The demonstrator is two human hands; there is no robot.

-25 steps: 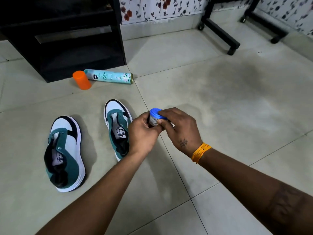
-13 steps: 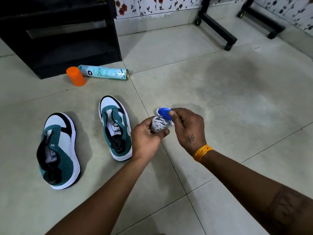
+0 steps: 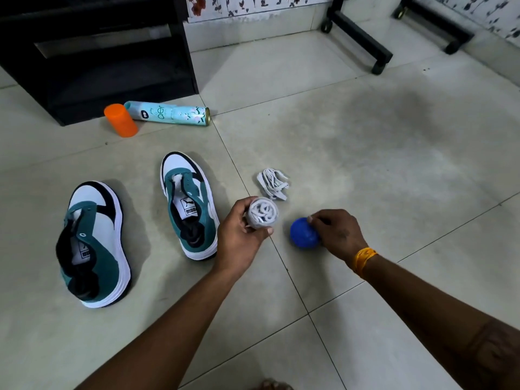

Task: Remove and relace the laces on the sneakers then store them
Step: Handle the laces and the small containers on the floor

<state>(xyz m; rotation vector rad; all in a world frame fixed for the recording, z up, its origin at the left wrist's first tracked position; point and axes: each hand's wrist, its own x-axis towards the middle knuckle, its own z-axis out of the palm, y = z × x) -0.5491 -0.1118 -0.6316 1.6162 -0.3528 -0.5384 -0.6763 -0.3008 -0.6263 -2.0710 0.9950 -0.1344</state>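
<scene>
Two green, white and black sneakers without laces lie on the tiled floor, one at the left (image 3: 94, 243) and one nearer the middle (image 3: 188, 204). My left hand (image 3: 239, 237) grips a small open jar (image 3: 263, 213) with a coiled white lace inside. A second bundled white lace (image 3: 273, 182) lies on the floor just beyond it. My right hand (image 3: 336, 232) pinches the jar's blue lid (image 3: 302, 233) low over the floor, to the right of the jar.
An orange cap (image 3: 121, 120) and a teal spray can (image 3: 168, 113) lie on the floor in front of a black cabinet (image 3: 98, 52). Black wheeled stand legs (image 3: 358, 38) reach in at the back right. Open tiles spread to the right.
The blue lid came off the jar and my right hand carried it down to the right. One bundled lace now lies on the floor. The view has shifted closer.
</scene>
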